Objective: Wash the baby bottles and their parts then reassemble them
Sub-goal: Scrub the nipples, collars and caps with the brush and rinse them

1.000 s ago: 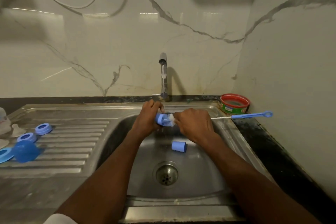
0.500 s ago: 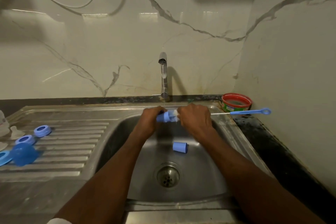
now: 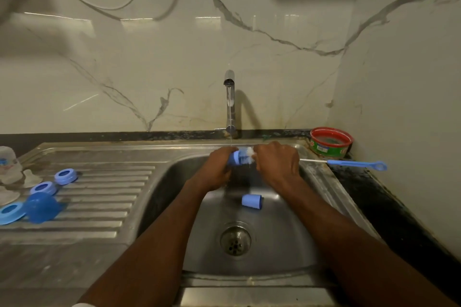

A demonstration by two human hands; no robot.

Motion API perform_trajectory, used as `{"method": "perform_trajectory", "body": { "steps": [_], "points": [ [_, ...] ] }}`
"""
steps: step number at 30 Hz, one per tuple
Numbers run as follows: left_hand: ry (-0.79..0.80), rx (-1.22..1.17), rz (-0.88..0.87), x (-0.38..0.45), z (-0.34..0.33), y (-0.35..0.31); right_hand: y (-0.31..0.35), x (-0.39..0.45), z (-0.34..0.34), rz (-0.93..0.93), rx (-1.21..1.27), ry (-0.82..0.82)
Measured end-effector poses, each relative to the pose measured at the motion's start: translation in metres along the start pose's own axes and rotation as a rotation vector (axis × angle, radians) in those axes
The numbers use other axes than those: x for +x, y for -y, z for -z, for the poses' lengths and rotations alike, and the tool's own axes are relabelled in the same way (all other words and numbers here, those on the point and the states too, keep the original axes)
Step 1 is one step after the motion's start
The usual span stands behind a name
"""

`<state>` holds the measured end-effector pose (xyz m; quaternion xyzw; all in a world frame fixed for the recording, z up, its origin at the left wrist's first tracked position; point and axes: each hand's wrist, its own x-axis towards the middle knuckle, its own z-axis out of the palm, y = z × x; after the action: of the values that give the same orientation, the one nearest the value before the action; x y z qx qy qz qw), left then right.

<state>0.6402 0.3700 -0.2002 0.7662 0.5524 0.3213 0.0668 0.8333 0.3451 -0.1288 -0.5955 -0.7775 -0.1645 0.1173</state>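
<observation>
Left hand: left hand is over the back of the sink basin, fingers curled round a small blue bottle cap, held on its side under the tap.
Right hand: right hand is just beside the left, fingers closed round the wire shaft of the bottle brush; its white bristles reach into the open end of the held cap, and the blue handle sticks out to the right over the dark counter.
Tap: chrome tap stands at the back of the sink, with a thin stream of water falling onto the held cap.
Second cap: another blue cap lies on its side on the basin floor, between the hands and the drain.
Drainboard: on the ribbed drainboard at far left lie two blue screw rings, a blue dome cover touching a flat blue ring, clear teats and a clear bottle at the frame edge.
Corner: red and green tub sits at the back right, by the wall, near the brush handle but apart from it.
</observation>
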Motion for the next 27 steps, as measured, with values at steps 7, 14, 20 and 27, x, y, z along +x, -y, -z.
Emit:
{"method": "perform_trajectory", "body": {
  "steps": [7,14,20,27],
  "points": [
    [-0.245,0.17,0.037,0.003,0.011,0.011,0.002,-0.006,0.002,0.214,0.048,-0.103],
    [0.063,-0.004,0.02,0.0,-0.007,0.005,0.005,-0.005,0.0,0.055,0.025,-0.043],
    [-0.118,0.039,-0.068,0.002,0.007,0.009,-0.002,-0.007,-0.003,0.05,0.068,-0.068],
    [-0.13,0.054,0.011,0.001,0.001,0.004,-0.008,-0.016,-0.004,0.144,0.149,-0.059]
  ]
}}
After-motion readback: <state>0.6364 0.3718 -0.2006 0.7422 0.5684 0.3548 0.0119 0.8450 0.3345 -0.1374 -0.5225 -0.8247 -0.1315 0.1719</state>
